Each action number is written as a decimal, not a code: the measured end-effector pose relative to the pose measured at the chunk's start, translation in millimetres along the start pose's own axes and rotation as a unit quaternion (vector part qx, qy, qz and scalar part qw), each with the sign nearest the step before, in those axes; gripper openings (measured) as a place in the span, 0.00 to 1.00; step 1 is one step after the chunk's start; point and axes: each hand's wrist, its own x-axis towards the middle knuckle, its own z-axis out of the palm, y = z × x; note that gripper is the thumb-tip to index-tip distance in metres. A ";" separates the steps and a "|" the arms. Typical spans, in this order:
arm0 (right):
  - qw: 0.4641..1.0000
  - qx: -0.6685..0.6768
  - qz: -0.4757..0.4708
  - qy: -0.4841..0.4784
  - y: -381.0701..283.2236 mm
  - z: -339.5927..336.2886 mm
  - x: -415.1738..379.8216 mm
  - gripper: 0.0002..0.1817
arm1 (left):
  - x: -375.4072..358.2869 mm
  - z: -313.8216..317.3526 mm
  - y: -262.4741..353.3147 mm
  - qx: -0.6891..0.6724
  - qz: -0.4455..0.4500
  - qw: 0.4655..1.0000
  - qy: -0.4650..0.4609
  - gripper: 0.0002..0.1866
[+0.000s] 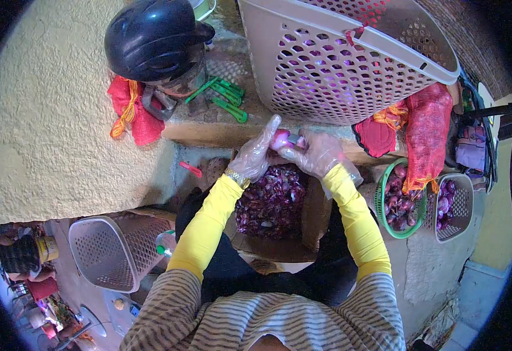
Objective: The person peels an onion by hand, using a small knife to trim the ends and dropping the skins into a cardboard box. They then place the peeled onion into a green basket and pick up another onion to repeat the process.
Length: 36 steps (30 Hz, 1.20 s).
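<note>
My left hand (257,153), in a clear plastic glove, grips a purple-and-white onion (280,139), its fingers stretched up along the side. Facing it, my right hand (319,154), also gloved, is closed with thumb and fingers pinched right at the onion; a pale, narrow shape shows between them, and I cannot tell what it is. Both hands are over the far side of a cardboard box (313,219) between my legs. Purple onion skins (270,199) fill much of the box. Yellow sleeves cover both forearms.
Beyond my hands, a large perforated basket (267,70) holds onions. Green cutters (229,109) and a dark helmet (148,41) are on the ledge. To the right are a green basket (381,193) of onions and a red mesh sack (428,131). A grey basket (101,251) lies left.
</note>
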 end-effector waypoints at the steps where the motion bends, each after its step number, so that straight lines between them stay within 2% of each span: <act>1: 1.000 -0.008 0.005 -0.004 -0.5 0.4 0.1 0.36 | 0.1 -0.1 0.1 0.000 0.000 1.000 0.000 0.36; 5: 1.000 -0.008 -0.006 -0.011 2.5 8.0 1.8 0.39 | 1.5 -0.8 -0.9 -0.018 -0.001 1.000 -0.018 0.35; 7: 0.999 0.003 -0.034 0.005 0.0 7.7 -0.2 0.34 | 2.9 -2.0 -2.3 -0.024 -0.001 1.000 -0.012 0.35; 11: 0.996 0.017 -0.087 0.021 -0.5 6.0 -3.4 0.32 | 9.6 -10.9 -7.3 -0.039 -0.006 0.999 0.009 0.35; 13: 0.992 -0.070 -0.104 -0.001 -7.8 -0.1 -7.9 0.32 | 12.0 -16.9 -8.1 -0.042 -0.015 0.999 0.030 0.36; 16: 0.986 -0.108 -0.117 -0.048 -13.5 4.8 -7.9 0.36 | 9.3 -17.0 -4.0 -0.048 0.000 0.999 0.017 0.35; 17: 0.986 -0.108 -0.118 -0.048 -12.1 8.0 -7.1 0.36 | 7.3 -15.1 -2.5 -0.077 0.002 0.997 0.026 0.37; 19: 0.967 -0.097 -0.216 -0.091 -9.9 13.7 -5.0 0.36 | 9.2 -16.8 -4.2 -0.107 0.004 0.994 0.035 0.40; 21: 0.967 -0.091 -0.219 -0.092 -9.6 12.5 -5.7 0.37 | 16.0 -23.3 -10.4 -0.028 0.064 0.996 0.056 0.42; 24: 0.966 -0.082 -0.227 -0.096 -12.2 4.1 -7.6 0.39 | 9.4 -16.9 -4.1 -0.031 0.036 0.998 0.028 0.42; 26: 0.996 0.013 -0.083 -0.012 -9.9 -3.9 -9.5 0.41 | -1.1 -5.1 6.5 -0.033 0.008 0.999 -0.001 0.42; 27: 0.996 0.012 -0.082 -0.012 -6.0 -3.3 -8.0 0.41 | -4.1 -0.9 9.2 -0.035 -0.006 0.999 -0.016 0.42; 29: 0.999 0.013 -0.007 0.038 2.4 1.6 -3.8 0.42 | -3.0 2.8 6.3 -0.055 -0.001 0.998 -0.007 0.39; 30: 0.997 0.042 -0.002 0.065 3.1 2.6 -4.0 0.39 | -1.4 1.2 4.1 -0.051 -0.015 0.999 -0.002 0.39; 33: 0.995 0.073 0.011 0.064 1.6 -0.4 -4.6 0.38 | 1.4 -0.9 -0.2 -0.055 -0.028 0.998 0.002 0.37; 36: 0.997 0.051 0.013 0.052 1.2 -1.0 -3.9 0.36 | 3.2 1.0 -2.8 -0.073 -0.021 0.997 -0.003 0.36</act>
